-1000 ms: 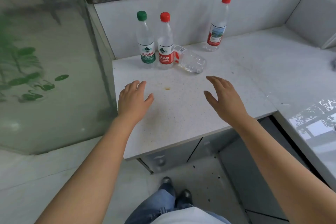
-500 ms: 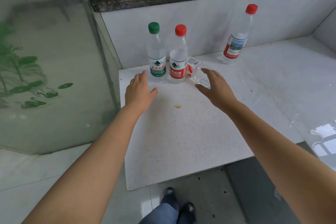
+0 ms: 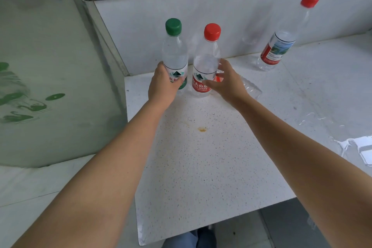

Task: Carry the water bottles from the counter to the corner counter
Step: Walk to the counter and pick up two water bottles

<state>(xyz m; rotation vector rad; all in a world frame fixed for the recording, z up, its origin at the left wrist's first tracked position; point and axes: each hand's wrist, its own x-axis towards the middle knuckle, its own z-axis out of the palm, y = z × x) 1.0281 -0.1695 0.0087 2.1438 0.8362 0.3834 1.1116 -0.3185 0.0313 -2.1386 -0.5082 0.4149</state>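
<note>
Green-capped water bottle [image 3: 174, 54] is standing upright at 12 o'clock of the speckled white counter [image 3: 201, 167], long axis vertical, just beside the red-capped water bottle [image 3: 205, 62] at its 3 o'clock. Left hand [image 3: 164, 86] is wrapping the green-capped one at label height, fingers curled round it, looking like a grip. Right hand [image 3: 225, 82] is sitting at 3 o'clock of the red-capped one, half open, thumb touching the label, not yet closed. Each hand is nearest its own bottle. A clear bottle lying on its side [image 3: 250, 87] is partly hidden behind the right hand. A third upright red-capped bottle [image 3: 281, 42] is standing well apart at 2 o'clock. Small orange stain [image 3: 202, 129] at counter centre. White wall behind, frosted glass panel [image 3: 50, 76] at 9 o'clock.
</note>
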